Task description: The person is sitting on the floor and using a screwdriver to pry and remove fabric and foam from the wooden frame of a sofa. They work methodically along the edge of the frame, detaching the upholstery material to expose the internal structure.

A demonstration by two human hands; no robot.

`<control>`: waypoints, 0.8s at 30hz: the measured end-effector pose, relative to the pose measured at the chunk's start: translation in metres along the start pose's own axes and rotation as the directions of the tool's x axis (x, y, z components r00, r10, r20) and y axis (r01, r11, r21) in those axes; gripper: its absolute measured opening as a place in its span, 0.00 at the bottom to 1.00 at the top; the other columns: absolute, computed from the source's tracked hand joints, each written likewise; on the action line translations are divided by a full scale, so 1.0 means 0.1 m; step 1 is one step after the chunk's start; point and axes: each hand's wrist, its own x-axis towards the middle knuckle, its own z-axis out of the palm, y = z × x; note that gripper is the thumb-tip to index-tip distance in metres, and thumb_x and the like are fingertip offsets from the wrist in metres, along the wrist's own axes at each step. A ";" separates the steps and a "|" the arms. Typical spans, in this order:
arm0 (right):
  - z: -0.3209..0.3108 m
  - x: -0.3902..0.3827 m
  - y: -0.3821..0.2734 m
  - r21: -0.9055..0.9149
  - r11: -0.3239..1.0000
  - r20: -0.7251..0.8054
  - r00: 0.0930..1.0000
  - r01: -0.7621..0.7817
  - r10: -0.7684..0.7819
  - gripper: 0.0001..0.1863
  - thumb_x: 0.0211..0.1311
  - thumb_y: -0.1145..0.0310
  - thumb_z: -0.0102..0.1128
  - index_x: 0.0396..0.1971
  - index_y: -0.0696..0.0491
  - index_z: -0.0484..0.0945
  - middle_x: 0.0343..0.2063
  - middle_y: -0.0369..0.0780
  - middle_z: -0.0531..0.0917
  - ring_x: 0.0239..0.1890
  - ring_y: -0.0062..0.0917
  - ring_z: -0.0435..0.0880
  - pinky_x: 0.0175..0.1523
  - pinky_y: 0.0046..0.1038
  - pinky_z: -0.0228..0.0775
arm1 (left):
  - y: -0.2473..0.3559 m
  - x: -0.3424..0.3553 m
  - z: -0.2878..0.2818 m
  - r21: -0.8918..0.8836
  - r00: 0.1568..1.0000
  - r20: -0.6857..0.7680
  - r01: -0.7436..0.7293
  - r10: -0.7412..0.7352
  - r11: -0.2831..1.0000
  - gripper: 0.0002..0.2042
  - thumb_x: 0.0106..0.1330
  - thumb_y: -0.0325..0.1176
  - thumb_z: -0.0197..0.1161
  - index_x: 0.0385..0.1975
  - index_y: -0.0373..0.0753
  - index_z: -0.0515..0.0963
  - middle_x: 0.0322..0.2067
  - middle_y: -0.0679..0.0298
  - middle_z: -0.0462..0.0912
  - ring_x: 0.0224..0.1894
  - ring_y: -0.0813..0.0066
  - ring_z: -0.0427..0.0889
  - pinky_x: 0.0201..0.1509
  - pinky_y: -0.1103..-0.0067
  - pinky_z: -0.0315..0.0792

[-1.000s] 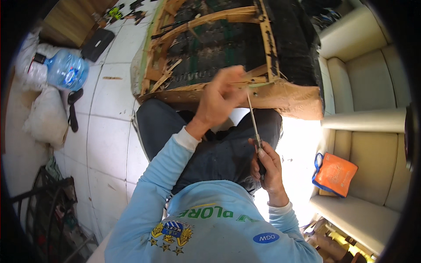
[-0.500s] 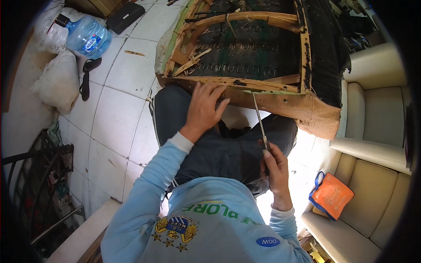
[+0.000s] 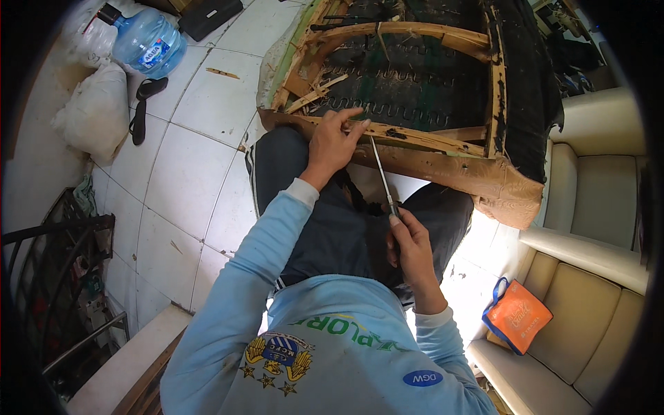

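Observation:
My right hand (image 3: 411,242) is closed around the dark handle of a long, thin metal tool (image 3: 382,173) that looks like a screwdriver. Its shaft slants up and left, and the tip meets the lower edge of the front wooden rail (image 3: 422,142). Just left of that tip, my left hand (image 3: 333,146) rests on the rail with fingers extended and thumb apart. The rail belongs to an upturned seat frame (image 3: 496,90) with zigzag springs (image 3: 401,114) over black cloth. Brown covering (image 3: 449,167) hangs along the front, beside my knees.
Splintered wood strips (image 3: 317,95) lie at the frame's left corner. Farther left are a blue water jug (image 3: 149,45), a white sack (image 3: 97,114) and black sandals (image 3: 140,114) on the tiled floor. A beige sofa (image 3: 581,304) with an orange bag (image 3: 519,316) stands at the right.
My right hand and the tool have shifted left and upward, bringing the tip closer to my left hand. My left hand has moved slightly right along the rail. The whole view has shifted slightly.

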 end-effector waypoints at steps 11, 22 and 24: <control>0.15 0.41 0.03 0.369 0.905 0.144 0.975 -0.210 0.168 0.27 0.86 0.50 0.47 0.66 0.58 0.76 0.24 0.31 0.72 0.22 0.18 0.68 0.27 0.25 0.63 | -0.25 0.16 0.13 -0.191 0.997 0.068 0.034 -0.021 0.981 0.13 0.75 0.40 0.71 0.46 0.37 0.91 0.48 0.57 0.81 0.46 0.66 0.86 0.50 0.71 0.81; 0.46 0.43 0.05 0.433 0.888 0.067 0.988 -0.156 0.141 0.26 0.86 0.51 0.48 0.65 0.57 0.75 0.24 0.31 0.71 0.22 0.18 0.68 0.27 0.25 0.64 | -0.33 0.09 -0.03 -0.351 0.983 0.167 -0.012 0.075 0.936 0.12 0.80 0.37 0.64 0.53 0.41 0.90 0.60 0.56 0.81 0.66 0.63 0.80 0.69 0.70 0.75; 0.46 0.42 0.01 0.401 0.902 0.062 0.987 -0.160 0.147 0.26 0.86 0.51 0.48 0.65 0.57 0.75 0.24 0.31 0.71 0.22 0.18 0.68 0.27 0.26 0.64 | -0.34 0.08 -0.03 -0.375 0.984 0.169 0.010 0.058 0.927 0.12 0.80 0.36 0.64 0.53 0.42 0.90 0.61 0.55 0.80 0.66 0.62 0.79 0.70 0.69 0.75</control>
